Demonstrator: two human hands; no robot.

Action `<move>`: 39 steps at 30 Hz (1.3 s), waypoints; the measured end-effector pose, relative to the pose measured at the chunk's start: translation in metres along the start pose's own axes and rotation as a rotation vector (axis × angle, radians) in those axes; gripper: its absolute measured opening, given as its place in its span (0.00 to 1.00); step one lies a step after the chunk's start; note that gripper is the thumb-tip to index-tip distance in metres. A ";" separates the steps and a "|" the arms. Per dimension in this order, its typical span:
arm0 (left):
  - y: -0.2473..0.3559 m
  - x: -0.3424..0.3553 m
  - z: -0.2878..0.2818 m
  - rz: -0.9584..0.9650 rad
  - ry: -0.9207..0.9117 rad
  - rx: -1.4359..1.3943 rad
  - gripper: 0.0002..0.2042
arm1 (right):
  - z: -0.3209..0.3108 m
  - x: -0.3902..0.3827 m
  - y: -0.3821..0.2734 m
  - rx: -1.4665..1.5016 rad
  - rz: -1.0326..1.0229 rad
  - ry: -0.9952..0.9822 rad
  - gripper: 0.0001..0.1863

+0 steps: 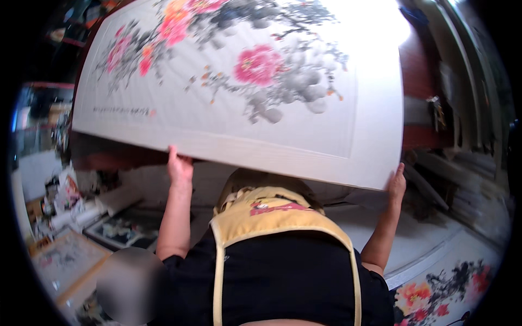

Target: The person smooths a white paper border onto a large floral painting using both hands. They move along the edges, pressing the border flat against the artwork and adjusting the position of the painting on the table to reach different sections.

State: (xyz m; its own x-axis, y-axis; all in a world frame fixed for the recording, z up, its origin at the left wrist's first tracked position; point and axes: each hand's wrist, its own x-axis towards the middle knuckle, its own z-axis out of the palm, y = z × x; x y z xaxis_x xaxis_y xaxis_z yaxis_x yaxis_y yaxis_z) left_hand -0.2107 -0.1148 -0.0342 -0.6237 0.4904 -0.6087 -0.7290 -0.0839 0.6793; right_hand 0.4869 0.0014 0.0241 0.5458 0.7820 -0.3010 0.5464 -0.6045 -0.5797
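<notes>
A large flat painting panel fills the upper middle of the head view, its pale border framing pink and orange flowers with grey leaves. My left hand grips its near edge left of the middle, thumb on top and the other fingers mostly beneath. At the near right corner, my right hand holds the panel's edge, its fingers partly hidden. The panel lies tilted, with its right end nearer to me. Under its left part shows a dark red surface.
Rolled white paper and framed pictures lie at the lower left. Another flower painting is at the lower right. Long pale boards or strips stand along the right side. My yellow apron is close below the panel.
</notes>
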 end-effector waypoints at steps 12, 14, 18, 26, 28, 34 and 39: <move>0.008 -0.062 0.021 -0.080 -0.082 -0.086 0.23 | 0.016 0.043 0.026 -0.120 -0.085 0.080 0.44; 0.005 -0.069 0.020 -0.105 -0.093 -0.104 0.23 | 0.015 0.051 0.019 -0.205 -0.070 0.119 0.46; 0.000 -0.085 0.018 -0.144 -0.094 -0.061 0.25 | 0.006 0.067 0.011 -0.299 -0.049 0.140 0.44; -0.014 -0.075 -0.016 -0.349 -0.235 0.074 0.26 | 0.036 0.074 -0.031 -0.675 -0.775 0.483 0.40; -0.022 -0.068 -0.035 -0.372 -0.247 0.119 0.28 | 0.089 0.022 -0.076 -0.606 -0.708 0.348 0.43; 0.004 -0.051 -0.022 -0.490 -0.398 0.445 0.44 | 0.204 -0.113 -0.121 -0.535 -0.929 -0.003 0.43; 0.031 -0.048 -0.050 -0.670 -0.500 0.719 0.52 | 0.246 -0.261 -0.206 -0.344 -1.282 -0.887 0.38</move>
State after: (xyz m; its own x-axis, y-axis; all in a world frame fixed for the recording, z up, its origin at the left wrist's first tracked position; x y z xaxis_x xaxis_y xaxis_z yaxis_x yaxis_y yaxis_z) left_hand -0.2179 -0.1846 -0.0047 0.1394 0.5575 -0.8184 -0.4416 0.7747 0.4526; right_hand 0.0756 -0.0412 0.0354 -0.8251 0.5396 -0.1675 0.5104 0.5846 -0.6307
